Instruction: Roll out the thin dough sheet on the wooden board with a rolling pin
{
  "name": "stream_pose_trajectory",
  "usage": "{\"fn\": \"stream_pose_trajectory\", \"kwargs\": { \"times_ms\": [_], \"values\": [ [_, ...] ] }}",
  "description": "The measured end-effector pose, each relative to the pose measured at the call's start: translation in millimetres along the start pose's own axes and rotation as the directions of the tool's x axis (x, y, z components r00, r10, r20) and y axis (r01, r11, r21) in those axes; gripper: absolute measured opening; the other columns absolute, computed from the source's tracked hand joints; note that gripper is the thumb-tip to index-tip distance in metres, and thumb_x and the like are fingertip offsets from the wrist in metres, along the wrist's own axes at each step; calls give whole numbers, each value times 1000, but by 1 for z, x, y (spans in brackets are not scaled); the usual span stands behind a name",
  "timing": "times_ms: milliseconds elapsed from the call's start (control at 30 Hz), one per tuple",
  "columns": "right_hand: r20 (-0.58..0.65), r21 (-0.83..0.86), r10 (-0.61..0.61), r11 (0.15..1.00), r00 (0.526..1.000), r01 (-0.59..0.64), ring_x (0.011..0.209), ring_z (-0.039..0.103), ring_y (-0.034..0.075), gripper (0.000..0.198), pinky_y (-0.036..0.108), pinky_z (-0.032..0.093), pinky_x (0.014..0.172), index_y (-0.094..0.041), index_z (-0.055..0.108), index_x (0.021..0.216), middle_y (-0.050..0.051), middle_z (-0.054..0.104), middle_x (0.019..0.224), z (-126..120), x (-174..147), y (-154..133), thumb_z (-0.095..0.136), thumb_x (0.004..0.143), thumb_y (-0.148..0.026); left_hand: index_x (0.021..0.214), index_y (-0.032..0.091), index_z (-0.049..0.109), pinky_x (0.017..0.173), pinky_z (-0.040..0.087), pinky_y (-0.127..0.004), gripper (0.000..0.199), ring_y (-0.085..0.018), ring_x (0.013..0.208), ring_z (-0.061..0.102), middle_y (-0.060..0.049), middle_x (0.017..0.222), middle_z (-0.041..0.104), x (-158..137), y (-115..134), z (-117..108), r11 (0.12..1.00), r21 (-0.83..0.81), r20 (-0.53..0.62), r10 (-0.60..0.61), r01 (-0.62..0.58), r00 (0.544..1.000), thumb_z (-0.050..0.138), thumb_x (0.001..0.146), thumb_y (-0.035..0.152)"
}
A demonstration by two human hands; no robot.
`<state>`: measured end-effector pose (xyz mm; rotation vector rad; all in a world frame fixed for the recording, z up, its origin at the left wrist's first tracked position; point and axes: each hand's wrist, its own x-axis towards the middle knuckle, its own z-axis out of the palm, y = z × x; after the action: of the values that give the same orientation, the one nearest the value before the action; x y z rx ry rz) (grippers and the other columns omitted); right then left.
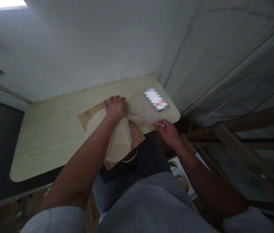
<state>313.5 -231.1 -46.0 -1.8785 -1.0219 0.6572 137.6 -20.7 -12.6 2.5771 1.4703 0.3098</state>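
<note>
My left hand point(116, 106) lies palm down on the far end of a smooth cream-coloured sheet point(121, 142), fingers a little apart. Under the sheet is a brown wood-patterned board point(138, 137), set aslant and jutting past the table's near edge. My right hand point(168, 132) is closed around the right end of a long pale strip-like thing point(141, 120). Its kind is unclear because it is blurred. The strip stretches left to beside my left hand, where its far end is hidden. A small dark part shows at my right fingers.
A phone-like object point(155, 98), pixelated, lies at the right of the pale table point(47, 139). A white wall point(90, 48) stands behind. Below the board shows a curved metal handle point(132, 157). Lower right, a white tray point(193, 195) holds something green and a round tan item.
</note>
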Motion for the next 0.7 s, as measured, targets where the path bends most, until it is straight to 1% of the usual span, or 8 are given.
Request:
{"fn": "stream_pose_trajectory", "kwargs": {
  "times_ms": [167, 267, 400, 533, 700],
  "values": [
    [2, 28, 65, 997, 998, -65, 48, 51, 15, 45, 27, 40, 51, -19, 67, 85, -2, 56, 52, 0, 6, -4, 60, 85, -63, 125, 29, 65, 113, 21, -71, 44, -35, 136, 41, -10, 141, 57, 12, 4, 5, 1000, 23, 2, 1, -1, 1000, 32, 97, 38],
    [15, 23, 84, 996, 996, -84, 44, 49, 15, 45, 27, 38, 48, -19, 65, 82, -4, 53, 47, -2, 6, -7, 60, 85, -64, 127, 29, 64, 113, 18, -72, 45, -36, 137, 41, -11, 142, 56, 10, 5, 4, 1000, 17, -17, 22, -21, 1000, 32, 97, 38],
    [44, -23, 54, 998, 998, -53, 51, 54, 17, 43, 27, 42, 53, -19, 67, 87, -2, 58, 53, -5, 3, -6, 63, 83, -62, 138, 29, 56, 115, 20, -69, 48, -35, 141, 37, -9, 150, 50, -7, 2, 0, 1000, 6, -50, 30, -30, 998, 32, 98, 39],
    [72, -56, 19, 998, 997, -15, 61, 59, 18, 45, 28, 45, 57, -19, 66, 91, 1, 65, 66, -7, -3, -4, 65, 80, -62, 144, 29, 49, 117, 20, -66, 51, -34, 145, 33, -8, 155, 44, -32, -3, -5, 999, 34, -24, 17, -16, 1000, 32, 98, 40],
    [84, -57, 26, 998, 996, -22, 67, 61, 20, 49, 30, 47, 61, -19, 65, 98, 3, 67, 75, -6, -11, -3, 65, 79, -64, 149, 27, 44, 118, 19, -66, 54, -31, 148, 31, -6, 160, 39, -65, -5, -11, 998, 62, -21, 32, -31, 999, 20, 102, 42]
  ]
}}
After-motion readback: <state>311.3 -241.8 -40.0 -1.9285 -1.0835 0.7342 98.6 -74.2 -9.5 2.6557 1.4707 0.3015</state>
